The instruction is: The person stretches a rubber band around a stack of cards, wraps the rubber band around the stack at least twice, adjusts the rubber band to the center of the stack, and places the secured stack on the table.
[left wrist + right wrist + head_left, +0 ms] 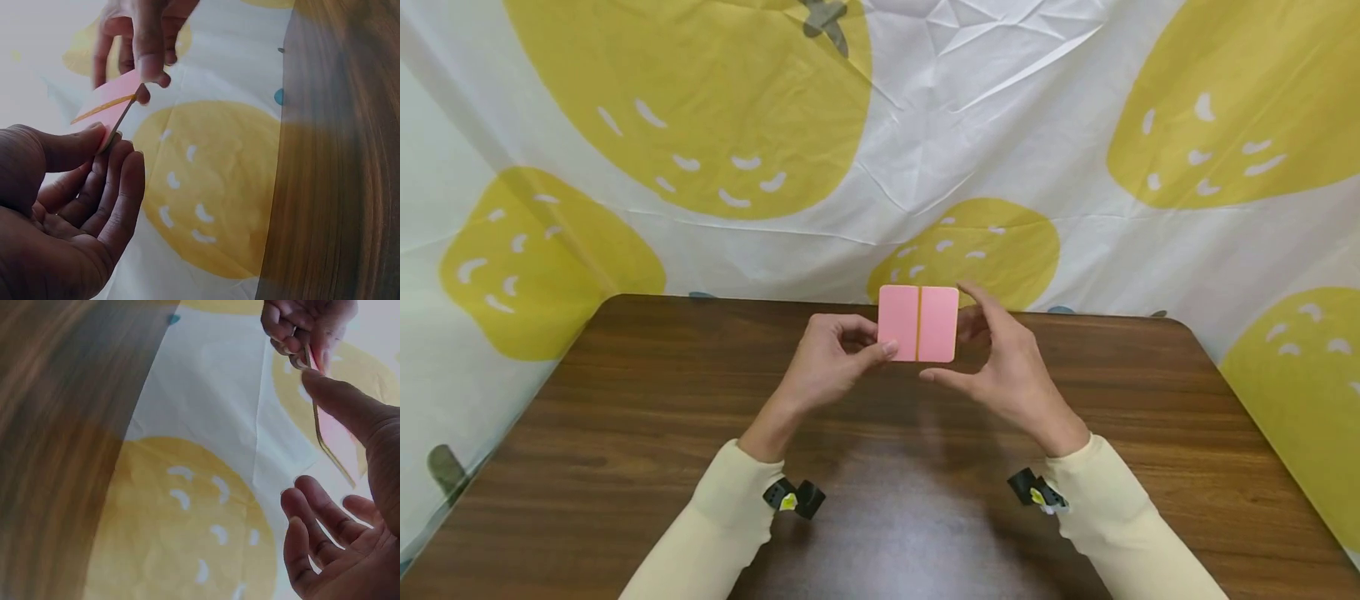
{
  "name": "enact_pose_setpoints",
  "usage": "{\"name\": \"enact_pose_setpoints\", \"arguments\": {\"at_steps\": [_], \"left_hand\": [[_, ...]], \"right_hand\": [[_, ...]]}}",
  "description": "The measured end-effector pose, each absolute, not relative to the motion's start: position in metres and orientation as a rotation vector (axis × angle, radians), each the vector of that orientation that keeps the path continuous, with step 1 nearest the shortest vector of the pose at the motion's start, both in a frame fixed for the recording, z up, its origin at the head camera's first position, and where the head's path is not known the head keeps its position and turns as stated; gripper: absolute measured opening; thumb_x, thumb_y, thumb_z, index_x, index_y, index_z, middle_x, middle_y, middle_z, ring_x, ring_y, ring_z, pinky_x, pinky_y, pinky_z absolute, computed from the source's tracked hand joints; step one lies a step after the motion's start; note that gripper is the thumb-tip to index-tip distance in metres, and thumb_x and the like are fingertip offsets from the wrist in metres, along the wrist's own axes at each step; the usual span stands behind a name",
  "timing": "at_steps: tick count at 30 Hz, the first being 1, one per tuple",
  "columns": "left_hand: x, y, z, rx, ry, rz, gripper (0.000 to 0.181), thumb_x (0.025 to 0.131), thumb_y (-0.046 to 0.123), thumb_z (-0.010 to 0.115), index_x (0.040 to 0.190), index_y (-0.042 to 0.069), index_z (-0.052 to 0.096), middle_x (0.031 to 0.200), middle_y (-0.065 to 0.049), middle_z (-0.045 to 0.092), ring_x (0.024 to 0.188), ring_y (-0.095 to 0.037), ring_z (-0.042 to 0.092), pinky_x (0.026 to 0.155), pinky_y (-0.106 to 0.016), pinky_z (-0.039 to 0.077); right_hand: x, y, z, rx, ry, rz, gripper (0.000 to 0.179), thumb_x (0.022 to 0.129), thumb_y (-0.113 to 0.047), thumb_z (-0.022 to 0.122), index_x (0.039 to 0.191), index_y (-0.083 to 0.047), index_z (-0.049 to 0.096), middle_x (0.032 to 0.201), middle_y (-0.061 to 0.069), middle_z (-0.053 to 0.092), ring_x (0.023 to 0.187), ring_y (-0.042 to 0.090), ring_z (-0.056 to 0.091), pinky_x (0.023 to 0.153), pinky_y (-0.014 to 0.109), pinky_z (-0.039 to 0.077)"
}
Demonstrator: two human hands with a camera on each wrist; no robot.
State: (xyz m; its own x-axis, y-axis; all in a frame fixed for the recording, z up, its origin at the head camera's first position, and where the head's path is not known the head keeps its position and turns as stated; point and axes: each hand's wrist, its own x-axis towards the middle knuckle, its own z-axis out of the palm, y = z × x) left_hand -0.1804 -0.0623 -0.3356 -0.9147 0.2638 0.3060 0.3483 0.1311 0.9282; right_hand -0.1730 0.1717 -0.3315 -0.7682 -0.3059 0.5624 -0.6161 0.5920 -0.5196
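Note:
A thin pink square pad (pixel 898 317) with rounded corners is held up above the table, its flat face towards the head camera. An orange band (pixel 919 325) runs across its middle. My left hand (pixel 823 358) pinches it at the lower left corner, thumb on the front face and fingers behind. Around its right side stands my right hand (pixel 1011 367), thumb and fingers spread wide, the index fingertip right by the top right corner. In the right wrist view the pad (pixel 337 437) shows edge-on beyond the right thumb.
A dark brown wooden table (pixel 625 400) with rounded corners lies below the hands. Behind it hangs a white cloth (pixel 760 258) printed with large yellow fruit. Small black devices (pixel 808 500) are worn at both wrists over pale yellow sleeves (pixel 707 525).

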Motion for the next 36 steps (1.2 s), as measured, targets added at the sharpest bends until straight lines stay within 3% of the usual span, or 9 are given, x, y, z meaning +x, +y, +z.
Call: {"name": "enact_pose_setpoints", "arguments": {"at_steps": [3,6,8,13,16,23,29,36], "left_hand": [[-0.182,-0.061,-0.337,-0.648,-2.331,-1.898,0.010,0.086,-0.003,0.077,0.091,-0.010,0.073,0.079,-0.015,0.072,0.068,-0.027,0.069,0.067,-0.038,0.059],[-0.181,-0.059,-0.337,-0.660,-2.361,-1.838,0.011,0.086,-0.003,0.078,0.093,-0.010,0.073,0.081,-0.015,0.073,0.068,-0.019,0.069,0.067,-0.032,0.058],[-0.180,-0.058,-0.337,-0.660,-2.395,-1.721,0.020,0.085,0.000,0.079,0.103,-0.008,0.072,0.081,-0.013,0.073,0.068,-0.016,0.068,0.066,-0.028,0.057],[-0.173,-0.054,-0.334,-0.683,-2.490,-1.190,0.083,0.075,0.011,0.091,0.145,0.002,0.047,0.080,-0.004,0.072,0.069,-0.017,0.067,0.069,-0.035,0.056],[-0.171,-0.051,-0.332,-0.708,-2.521,-0.899,0.105,0.067,0.015,0.097,0.153,0.008,0.036,0.088,-0.006,0.072,0.077,-0.025,0.067,0.073,-0.044,0.055],[-0.170,-0.048,-0.333,-0.715,-2.509,-0.522,0.082,0.069,0.004,0.086,0.140,0.001,0.044,0.079,-0.014,0.066,0.071,-0.035,0.065,0.061,-0.049,0.055],[-0.169,-0.044,-0.337,-0.702,-2.554,-0.430,0.086,0.064,0.004,0.083,0.138,-0.005,0.041,0.075,-0.015,0.063,0.068,-0.035,0.064,0.060,-0.048,0.055],[-0.171,-0.048,-0.343,-0.730,-2.687,-0.531,0.080,0.068,0.005,0.084,0.136,0.000,0.042,0.077,-0.013,0.063,0.069,-0.035,0.065,0.059,-0.048,0.054]], "right_hand": [[-0.174,0.171,-0.330,0.766,-2.397,0.827,0.116,0.057,-0.016,0.102,0.153,-0.008,0.038,0.100,0.009,0.065,0.089,0.026,0.061,0.082,0.045,0.050],[-0.174,0.169,-0.330,0.760,-2.397,0.663,0.112,0.057,-0.018,0.102,0.151,-0.006,0.041,0.100,0.012,0.065,0.088,0.030,0.060,0.081,0.049,0.049],[-0.174,0.167,-0.331,0.746,-2.401,0.598,0.108,0.058,-0.017,0.101,0.149,-0.006,0.044,0.096,0.014,0.065,0.084,0.032,0.060,0.078,0.051,0.049],[-0.174,0.162,-0.333,0.711,-2.439,0.545,0.102,0.060,-0.017,0.099,0.146,-0.005,0.046,0.089,0.016,0.064,0.081,0.037,0.060,0.075,0.054,0.050],[-0.174,0.160,-0.334,0.697,-2.468,0.521,0.102,0.060,-0.017,0.098,0.146,-0.005,0.045,0.085,0.015,0.063,0.079,0.037,0.060,0.074,0.054,0.050],[-0.175,0.154,-0.336,0.718,-2.474,0.436,0.096,0.060,-0.018,0.097,0.141,0.001,0.049,0.077,0.014,0.065,0.071,0.034,0.062,0.078,0.049,0.050],[-0.174,0.154,-0.337,0.724,-2.505,0.423,0.095,0.058,-0.018,0.098,0.139,0.001,0.051,0.077,0.014,0.068,0.067,0.032,0.063,0.080,0.047,0.049],[-0.176,0.158,-0.345,0.727,-2.616,0.434,0.092,0.060,-0.026,0.098,0.138,-0.002,0.054,0.081,0.009,0.070,0.078,0.032,0.063,0.080,0.049,0.049]]}}
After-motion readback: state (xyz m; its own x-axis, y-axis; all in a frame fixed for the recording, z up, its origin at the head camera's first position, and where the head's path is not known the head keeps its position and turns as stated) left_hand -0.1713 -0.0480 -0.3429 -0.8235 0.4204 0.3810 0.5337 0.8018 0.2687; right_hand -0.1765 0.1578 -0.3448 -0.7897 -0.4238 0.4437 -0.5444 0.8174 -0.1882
